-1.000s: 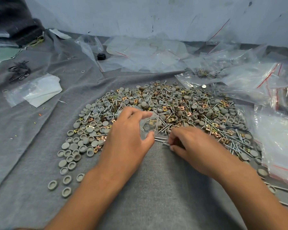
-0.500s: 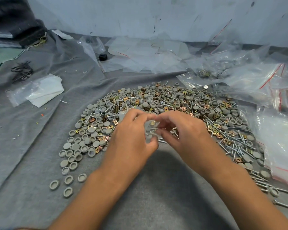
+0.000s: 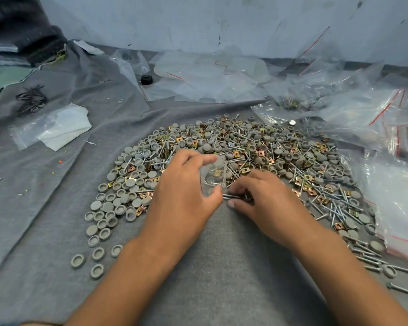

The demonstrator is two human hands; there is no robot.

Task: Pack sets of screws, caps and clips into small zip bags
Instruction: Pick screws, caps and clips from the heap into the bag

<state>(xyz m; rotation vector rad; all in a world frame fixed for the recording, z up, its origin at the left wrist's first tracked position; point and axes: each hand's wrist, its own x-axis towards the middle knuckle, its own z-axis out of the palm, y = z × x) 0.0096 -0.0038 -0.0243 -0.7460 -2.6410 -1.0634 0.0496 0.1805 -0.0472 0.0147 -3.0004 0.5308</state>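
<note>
Change: since half a second ago the right hand (image 3: 266,203) has dropped from the bag's mouth to the near edge of the pile, while the left hand (image 3: 186,196) keeps the bag raised.
Left hand: thumb and fingers pinch a small clear plastic zip bag (image 3: 212,178), held upright over the pile with its mouth to the right.
Right hand: fingers curled down, pinching a few slim silver metal screws (image 3: 232,197) lying on the grey felt cloth (image 3: 198,278) that covers the bench.
Key relation: those screws lie just right of the left thumb and just below the bag, long axis running left to right; the right hand is nearer.
Bag contents: a brass-coloured square metal clip (image 3: 218,172) and at least one screw show through; more I cannot tell.
Pile: round grey plastic caps (image 3: 108,205), clips and screws, spread far and right of both hands.
</note>
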